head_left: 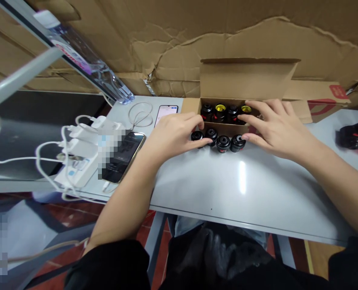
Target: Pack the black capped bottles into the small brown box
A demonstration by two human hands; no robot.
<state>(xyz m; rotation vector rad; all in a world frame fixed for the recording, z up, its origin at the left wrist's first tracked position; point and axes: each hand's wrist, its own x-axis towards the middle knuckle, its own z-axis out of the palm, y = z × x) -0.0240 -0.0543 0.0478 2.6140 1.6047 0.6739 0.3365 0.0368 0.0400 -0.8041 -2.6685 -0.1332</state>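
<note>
Several small black cylindrical parts [223,143] stand in a loose row on the table, just in front of an open cardboard box [197,106]. More of these black parts sit inside the box, two of them showing yellow tops [220,108]. My left hand [179,131] is at the box's left front corner, its thumb stretched over the left parts of the row and its fingers bent. My right hand [274,129] spreads over the box's right end. Its index fingertip is close to a part inside, and its thumb tip meets the rightmost standing part. Neither hand visibly grips anything.
To the left lie a phone [126,155], a white power strip [79,167] with plugs and cables, and a second phone [167,110]. A water bottle [88,60] leans behind them. Black and red items [356,137] lie at the right. Cardboard [179,32] lines the back.
</note>
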